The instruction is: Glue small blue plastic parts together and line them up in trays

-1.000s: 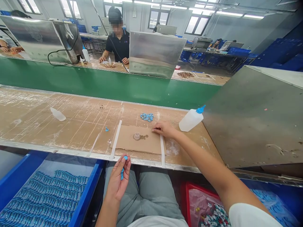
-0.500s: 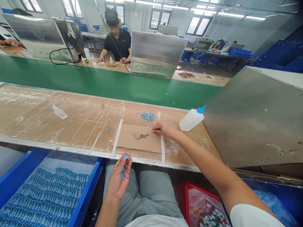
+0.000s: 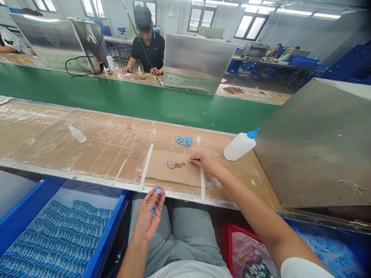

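Observation:
Near the bench's front edge, above my lap, my left hand [image 3: 151,210] is closed round small blue pieces [image 3: 158,190]; one shows at the fingertips, others against the palm. My right hand [image 3: 203,160] hovers over the right part of a cardboard sheet [image 3: 165,179], thumb and finger pinched on something too small to make out. On the cardboard stands a small clear cup [image 3: 171,163], with dark wet spots [image 3: 180,165] to its right. Behind the sheet lies a pile of small blue parts [image 3: 184,141]. A single blue cap [image 3: 135,154] sits left of the cardboard.
A white squeeze bottle with a blue nozzle [image 3: 240,146] stands right, beside a large metal box [image 3: 315,146]. A small bottle [image 3: 77,134] lies left. Blue trays [image 3: 121,200] and a red bin [image 3: 230,247] flank my legs. Across the green belt [image 3: 130,96], a person works.
The view has shifted slightly, moving the scene a little to the right. Both hands keep nearly the same pose; my right fingers stay pinched over the cardboard.

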A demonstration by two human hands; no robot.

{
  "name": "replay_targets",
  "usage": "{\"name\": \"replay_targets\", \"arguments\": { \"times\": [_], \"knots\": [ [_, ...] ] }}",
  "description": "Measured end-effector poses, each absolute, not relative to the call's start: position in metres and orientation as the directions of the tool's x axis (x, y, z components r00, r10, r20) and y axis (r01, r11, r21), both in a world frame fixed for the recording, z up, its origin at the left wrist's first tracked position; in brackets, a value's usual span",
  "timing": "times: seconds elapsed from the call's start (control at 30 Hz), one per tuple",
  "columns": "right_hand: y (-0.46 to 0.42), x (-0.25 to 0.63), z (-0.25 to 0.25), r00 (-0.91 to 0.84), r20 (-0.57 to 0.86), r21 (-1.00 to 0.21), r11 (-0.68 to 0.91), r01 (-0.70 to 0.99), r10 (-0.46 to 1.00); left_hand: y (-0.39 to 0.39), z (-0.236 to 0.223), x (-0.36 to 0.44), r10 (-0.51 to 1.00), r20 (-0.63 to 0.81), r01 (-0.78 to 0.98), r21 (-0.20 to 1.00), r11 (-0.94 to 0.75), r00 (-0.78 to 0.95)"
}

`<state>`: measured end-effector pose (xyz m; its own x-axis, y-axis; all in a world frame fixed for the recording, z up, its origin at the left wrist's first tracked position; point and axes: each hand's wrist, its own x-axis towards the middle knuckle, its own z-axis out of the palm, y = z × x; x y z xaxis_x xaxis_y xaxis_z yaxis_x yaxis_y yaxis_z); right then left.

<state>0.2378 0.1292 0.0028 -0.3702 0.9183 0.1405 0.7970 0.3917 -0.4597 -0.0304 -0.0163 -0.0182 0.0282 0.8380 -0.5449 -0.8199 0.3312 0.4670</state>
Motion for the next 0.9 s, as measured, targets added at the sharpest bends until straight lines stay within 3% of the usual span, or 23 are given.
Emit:
{"name": "replay_targets", "arguments": {
  "times": [0.17,0.37,0.63,0.8,0.9],
  "knots": [
    [0.129,0.233,0.012,-0.455,0.082,-0.258,0.46,0.85,0.887,-0.016,-0.016,-0.031,0.836,-0.547,-0.81,0.476,0.341,0.031],
    [0.129,0.225,0.011,-0.341,0.072,-0.28,0.347,0.895,0.937,-0.015,-0.018,-0.03,0.839,-0.544,-0.807,0.483,0.339,0.027],
    [0.123,0.23,-0.015,-0.206,0.236,-0.572,0.307,0.761,0.95,-0.015,-0.019,-0.029,0.839,-0.544,-0.821,0.469,0.327,0.023],
    [0.113,0.211,-0.016,-0.017,0.322,-0.778,0.274,0.565,0.947,-0.015,-0.019,-0.029,0.835,-0.55,-0.83,0.454,0.325,0.026],
    [0.109,0.189,-0.007,0.052,0.395,-0.805,0.318,0.501,0.917,-0.015,-0.02,-0.028,0.83,-0.558,-0.835,0.448,0.319,0.017]
  ]
}}
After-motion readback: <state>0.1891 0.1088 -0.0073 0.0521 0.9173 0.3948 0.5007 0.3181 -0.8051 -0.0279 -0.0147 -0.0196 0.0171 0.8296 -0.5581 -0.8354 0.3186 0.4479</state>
